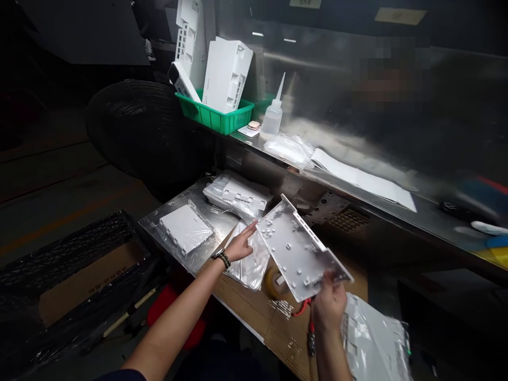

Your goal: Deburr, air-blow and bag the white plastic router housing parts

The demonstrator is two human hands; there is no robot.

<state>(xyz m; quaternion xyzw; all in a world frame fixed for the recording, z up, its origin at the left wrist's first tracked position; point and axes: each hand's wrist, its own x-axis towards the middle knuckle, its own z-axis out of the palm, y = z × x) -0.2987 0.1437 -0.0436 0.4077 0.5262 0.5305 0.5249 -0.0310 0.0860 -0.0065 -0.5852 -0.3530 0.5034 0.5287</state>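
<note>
One white panel (296,248) is hanging over the cardboard (283,338), probably light, stiff and best held by its edges, the right hand (328,301) pinching its near edge, the left hand (238,246), loosely spread, pointing at its left corner.

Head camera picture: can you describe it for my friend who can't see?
A person's right hand holds a white panel over a workbench, and the left hand points toward its other end. More white panels lie around, and behind, a green basket of white casings stands near a bottle.
</note>
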